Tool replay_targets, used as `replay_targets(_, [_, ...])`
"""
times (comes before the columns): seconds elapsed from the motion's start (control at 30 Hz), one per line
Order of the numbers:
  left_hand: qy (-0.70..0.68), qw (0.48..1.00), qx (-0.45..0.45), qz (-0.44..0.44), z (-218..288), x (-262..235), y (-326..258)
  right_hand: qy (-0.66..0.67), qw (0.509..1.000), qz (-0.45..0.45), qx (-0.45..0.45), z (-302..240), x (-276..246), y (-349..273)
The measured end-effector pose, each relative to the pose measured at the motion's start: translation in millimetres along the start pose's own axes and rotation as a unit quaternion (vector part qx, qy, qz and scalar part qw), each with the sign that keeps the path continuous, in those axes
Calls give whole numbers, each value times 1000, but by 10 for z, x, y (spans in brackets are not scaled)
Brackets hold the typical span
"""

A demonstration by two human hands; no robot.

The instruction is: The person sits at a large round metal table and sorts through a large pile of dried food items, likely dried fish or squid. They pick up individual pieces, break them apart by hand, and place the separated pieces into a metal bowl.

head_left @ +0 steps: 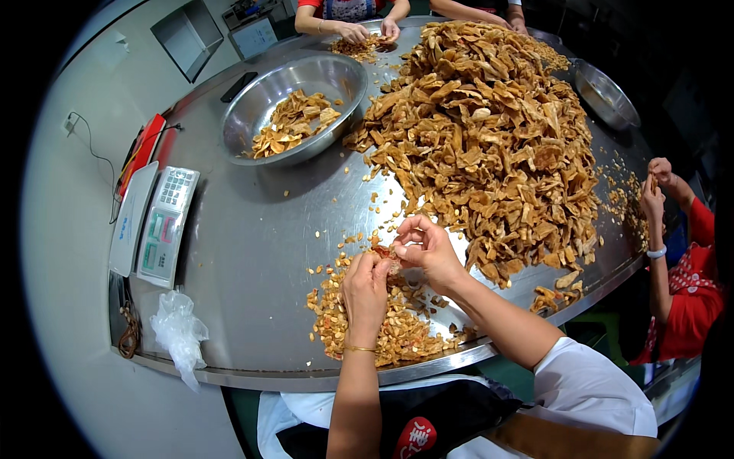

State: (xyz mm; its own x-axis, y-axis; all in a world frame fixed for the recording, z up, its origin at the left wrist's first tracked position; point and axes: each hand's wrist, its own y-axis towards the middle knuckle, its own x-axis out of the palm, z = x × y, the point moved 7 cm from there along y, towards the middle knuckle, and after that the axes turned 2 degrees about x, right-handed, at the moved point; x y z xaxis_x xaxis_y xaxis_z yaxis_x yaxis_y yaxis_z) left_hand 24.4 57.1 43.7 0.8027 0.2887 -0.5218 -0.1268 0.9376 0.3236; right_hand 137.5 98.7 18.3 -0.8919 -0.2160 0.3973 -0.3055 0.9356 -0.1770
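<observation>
**Two hands pinch one small piece at a big metal table**

One very big shiny metal table (252,252) fills most of the view. It sits next to a pale grey wall (84,69) with a thin wire hanging on it. On the table is a huge heap of brown dried pieces (489,138), tall and wide, reaching from the far end almost to the near edge. Beside the heap, to the left, stands a big round metal bowl (294,107) with some of the same brown pieces inside. A second metal bowl (608,96) sits at the far right rim. By the left edge lies a white weighing scale (164,226) with buttons, and near the corner lies a crumpled clear plastic bag (177,329).

Close to the near edge is a low pile of small yellow bits (382,329). Just above it, the left hand (365,294) and the right hand (428,249) meet. Both have their fingertips closed narrowly on one small brown piece (388,256), holding it between them over the little pile.

Other people sit around the table: a person in red (684,298) at the right holds a piece up, and two more hands (367,32) work at the far end.
</observation>
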Motion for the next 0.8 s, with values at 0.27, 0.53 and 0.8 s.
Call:
replay_targets(0.27, [-91,988,-115,55,-266,-92,-30,94,994,-14,53,0,62,4])
replay_targets(0.53, [-672,688,-268,50,-618,9,-122,60,996,-28,63,-56,-47,25])
replay_targets(0.8, [-827,523,-194,60,-556,8,-101,-103,989,-24,-105,-107,314,-102])
